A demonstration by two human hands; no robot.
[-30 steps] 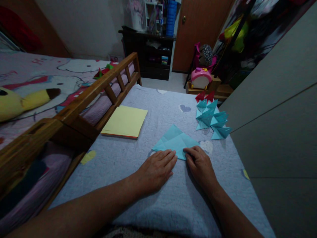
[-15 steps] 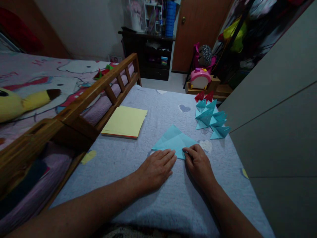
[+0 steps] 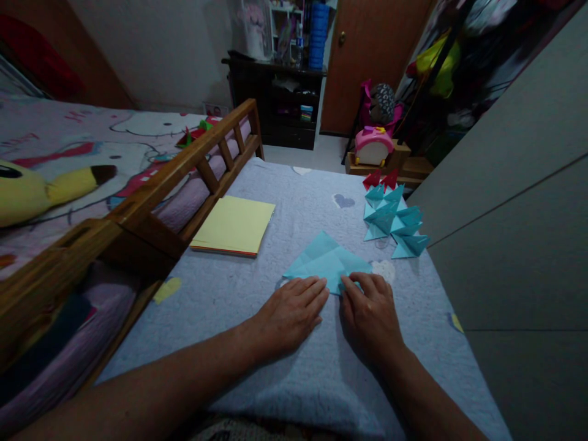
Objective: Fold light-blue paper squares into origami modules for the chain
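Note:
A light blue sheet of origami paper (image 3: 319, 254), folded into a pointed shape with crease lines across it, lies on the bed in front of me. My left hand (image 3: 294, 309) rests flat on its lower left edge, fingers stretched out side by side. On the lower right edge, my right hand (image 3: 370, 306) presses down with bent, slightly spread fingertips, covering that corner. Several folded light blue paper pieces (image 3: 386, 214) stand to the right, with red folded pieces (image 3: 380, 179) just behind them. To the left sits a stack of square paper (image 3: 234, 223), yellow on top.
A wooden bed rail (image 3: 206, 171) runs along the left, with a yellow plush toy (image 3: 27, 196) on the bed beyond. Close on the right stands a pale cabinet (image 3: 519, 245). A dark shelf unit (image 3: 275, 104) and a pink toy case (image 3: 373, 147) are at the back.
My right hand has gone from pinching the paper's lower right edge to laying its fingers across it, spread further right. My left hand has stayed in place on the paper.

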